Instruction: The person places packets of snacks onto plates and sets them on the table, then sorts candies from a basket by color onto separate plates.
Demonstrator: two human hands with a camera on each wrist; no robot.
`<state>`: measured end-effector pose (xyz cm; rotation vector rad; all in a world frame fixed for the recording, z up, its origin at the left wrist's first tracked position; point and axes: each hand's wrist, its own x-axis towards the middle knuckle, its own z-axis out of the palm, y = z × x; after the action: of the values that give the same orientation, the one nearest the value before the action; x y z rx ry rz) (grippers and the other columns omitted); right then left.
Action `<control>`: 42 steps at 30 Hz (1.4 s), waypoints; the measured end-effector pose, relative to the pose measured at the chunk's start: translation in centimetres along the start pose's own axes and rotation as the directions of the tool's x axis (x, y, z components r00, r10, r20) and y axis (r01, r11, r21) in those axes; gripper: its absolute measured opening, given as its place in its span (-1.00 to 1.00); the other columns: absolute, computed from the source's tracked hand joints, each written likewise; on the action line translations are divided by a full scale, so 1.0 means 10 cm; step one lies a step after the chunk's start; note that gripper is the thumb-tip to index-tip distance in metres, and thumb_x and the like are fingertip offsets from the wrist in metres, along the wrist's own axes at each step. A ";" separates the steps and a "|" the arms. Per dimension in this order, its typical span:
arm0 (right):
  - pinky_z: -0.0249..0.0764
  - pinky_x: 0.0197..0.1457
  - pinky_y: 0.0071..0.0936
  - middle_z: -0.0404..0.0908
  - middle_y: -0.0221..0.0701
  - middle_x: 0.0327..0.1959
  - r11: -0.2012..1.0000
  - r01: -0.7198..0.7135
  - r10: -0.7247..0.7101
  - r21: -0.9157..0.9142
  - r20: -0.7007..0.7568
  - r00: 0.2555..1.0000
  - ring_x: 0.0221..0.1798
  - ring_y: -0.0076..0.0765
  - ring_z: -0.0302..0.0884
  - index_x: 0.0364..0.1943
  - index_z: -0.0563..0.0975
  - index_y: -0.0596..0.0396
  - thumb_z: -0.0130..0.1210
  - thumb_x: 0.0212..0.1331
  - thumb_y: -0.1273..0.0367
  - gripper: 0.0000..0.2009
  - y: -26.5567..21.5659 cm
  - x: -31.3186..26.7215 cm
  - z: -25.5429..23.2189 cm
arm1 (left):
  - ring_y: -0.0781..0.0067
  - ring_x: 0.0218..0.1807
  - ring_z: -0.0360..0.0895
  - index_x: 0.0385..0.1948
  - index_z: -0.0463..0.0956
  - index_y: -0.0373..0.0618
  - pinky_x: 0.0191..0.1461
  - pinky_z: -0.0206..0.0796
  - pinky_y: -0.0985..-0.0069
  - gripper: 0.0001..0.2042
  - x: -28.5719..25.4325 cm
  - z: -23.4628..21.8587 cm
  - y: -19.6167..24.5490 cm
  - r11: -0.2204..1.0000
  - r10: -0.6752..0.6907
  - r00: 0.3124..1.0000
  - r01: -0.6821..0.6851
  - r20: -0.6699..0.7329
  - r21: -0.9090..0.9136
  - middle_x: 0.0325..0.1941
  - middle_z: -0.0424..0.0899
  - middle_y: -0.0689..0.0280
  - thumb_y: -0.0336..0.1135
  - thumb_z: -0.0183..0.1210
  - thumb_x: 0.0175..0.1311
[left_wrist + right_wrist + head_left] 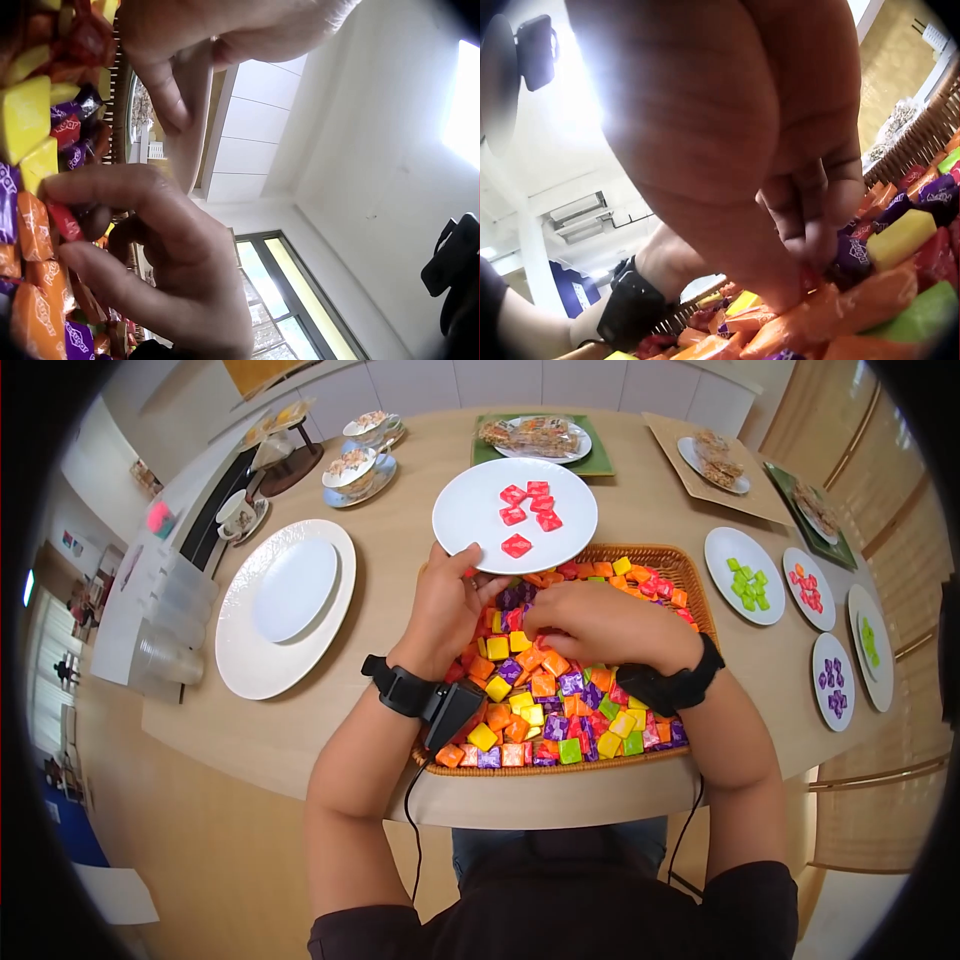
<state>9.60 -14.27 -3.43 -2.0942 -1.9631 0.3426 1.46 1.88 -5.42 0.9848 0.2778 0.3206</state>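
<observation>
My left hand [440, 605] grips the near edge of a round white plate [465, 510], thumb on top, over the far part of a wicker basket [703, 605]. Several red wrapped candies [516, 546] lie on that plate. The basket holds a mix of orange, yellow, purple, green and red candies. Reaching down into them is my right hand [615, 622]. In the left wrist view, its thumb and forefinger pinch a red candy [66, 222] among orange and yellow ones. The left fingers [169, 97] curl under the plate's rim there.
At right stand small white plates of green candies [749, 588], red candies [808, 592] and purple candies [832, 678]. A large white platter [230, 630] with a smaller plate sits at left. Teacups [350, 470], plastic cups [170, 655] and a green tray [600, 460] of packaged snacks stand farther out.
</observation>
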 end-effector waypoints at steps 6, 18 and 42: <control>0.39 -0.32 -0.51 0.53 -0.36 -0.42 0.942 0.017 0.132 0.335 -0.417 0.899 -0.38 -0.45 0.48 -0.31 0.46 0.15 0.05 0.01 0.46 -0.86 0.03 -0.10 -0.38 | 0.42 -0.01 0.43 0.12 0.11 -0.09 -0.04 0.41 0.49 -0.61 -0.03 0.03 0.00 0.992 -0.115 0.988 0.109 0.100 0.070 0.06 0.35 0.26 -0.38 -0.12 0.24; 0.37 -0.32 -0.46 0.49 -0.31 -0.47 0.957 -0.086 0.236 0.278 -0.570 0.787 -0.43 -0.33 0.44 -0.33 0.42 0.16 0.01 0.00 0.47 -0.87 0.20 -0.10 -0.27 | 0.38 0.00 0.45 0.11 0.10 -0.14 -0.01 0.41 0.45 -0.62 -0.08 0.08 -0.01 0.958 -0.263 0.917 0.213 0.301 0.190 0.05 0.38 0.22 -0.34 -0.11 0.26; 0.37 -0.36 -0.27 0.49 -0.28 -0.53 0.907 -0.363 0.385 -0.212 0.070 0.920 -0.38 -0.11 0.48 -0.53 0.45 0.11 0.16 -0.28 0.45 -0.85 0.25 -0.19 0.01 | 0.38 0.00 0.41 0.13 0.10 -0.11 0.03 0.37 0.49 -0.61 -0.01 -0.02 -0.01 0.999 0.038 0.999 -0.038 0.007 -0.014 0.07 0.34 0.25 -0.42 -0.14 0.23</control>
<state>11.78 -16.34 -4.35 -2.6391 -1.6978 0.3549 1.30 1.94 -5.58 0.9786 0.2502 0.3534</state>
